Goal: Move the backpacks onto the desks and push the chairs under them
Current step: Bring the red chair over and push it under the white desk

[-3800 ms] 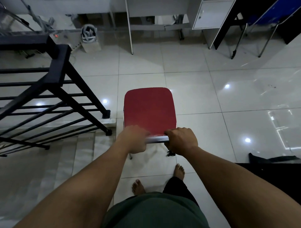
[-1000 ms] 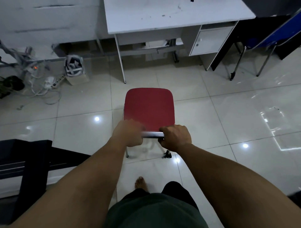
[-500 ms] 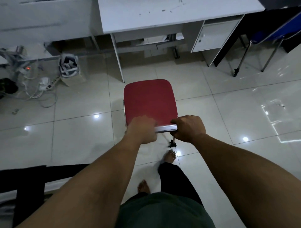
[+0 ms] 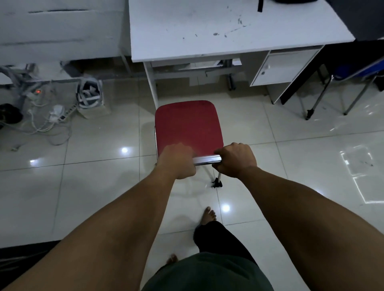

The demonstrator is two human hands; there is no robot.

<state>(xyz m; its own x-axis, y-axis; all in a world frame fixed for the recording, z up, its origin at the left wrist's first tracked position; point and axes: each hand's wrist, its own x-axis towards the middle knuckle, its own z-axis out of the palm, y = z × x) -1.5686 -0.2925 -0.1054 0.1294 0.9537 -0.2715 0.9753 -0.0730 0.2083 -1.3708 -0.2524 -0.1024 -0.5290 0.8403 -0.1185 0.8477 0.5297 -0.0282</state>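
A chair with a red padded seat (image 4: 188, 127) stands on the tiled floor, its front edge just short of the white desk (image 4: 228, 31). My left hand (image 4: 176, 161) and my right hand (image 4: 235, 160) both grip the chrome top bar of the chair's back, one at each end. A dark backpack (image 4: 291, 1) lies on the desk's far edge, mostly cut off by the frame, with a black strap hanging beside it.
The desk has a white leg (image 4: 150, 83) on the left and a drawer cabinet (image 4: 284, 67) on the right. A blue chair (image 4: 353, 76) stands further right. Cables, a power strip (image 4: 62, 116) and a bag (image 4: 89, 95) lie on the floor at left.
I have walked the chair away from the black stair railing and up to the white desk. Over the last second the desk has come closer, with both hands still on the back bar.
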